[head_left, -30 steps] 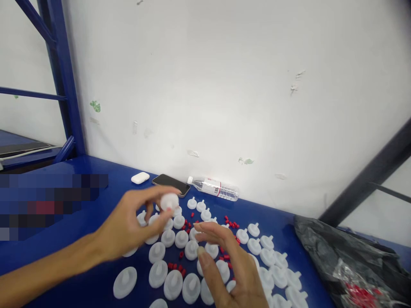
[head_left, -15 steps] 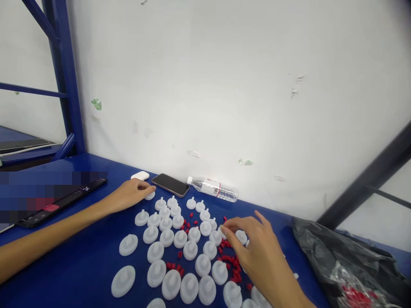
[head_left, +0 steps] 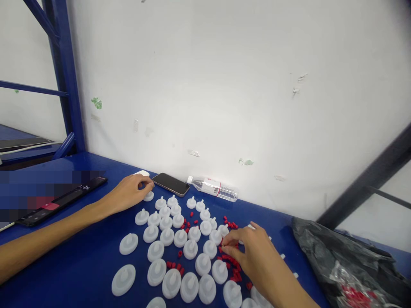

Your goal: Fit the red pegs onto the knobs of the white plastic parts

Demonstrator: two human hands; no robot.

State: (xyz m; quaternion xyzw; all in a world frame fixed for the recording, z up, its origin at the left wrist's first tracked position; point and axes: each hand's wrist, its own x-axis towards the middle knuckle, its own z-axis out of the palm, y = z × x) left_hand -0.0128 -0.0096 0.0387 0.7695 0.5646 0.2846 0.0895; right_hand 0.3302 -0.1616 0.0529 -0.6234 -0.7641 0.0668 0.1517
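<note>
Many white round caps with upright nozzles, such as this cap [head_left: 171,283], stand on the blue table [head_left: 83,265]. Small red pieces [head_left: 236,273] lie in clusters among them. My left hand [head_left: 134,191] rests at the far left of the group, thumb and forefinger closed around the top of a white cap [head_left: 148,196]. Over the red pieces on the right, my right hand [head_left: 252,252] has its thumb and forefinger pinched together; its fingertips hide whatever may be between them.
A phone [head_left: 171,184] and a plastic bottle [head_left: 213,188] lie along the wall, with a white case [head_left: 142,173] behind my left hand. A dark tablet [head_left: 64,203] is at left. A black bag [head_left: 340,252] with red pieces lies at right.
My right hand has moved slightly down from a white cap to the red pieces, uncovering more red pieces behind it. My left hand has barely shifted.
</note>
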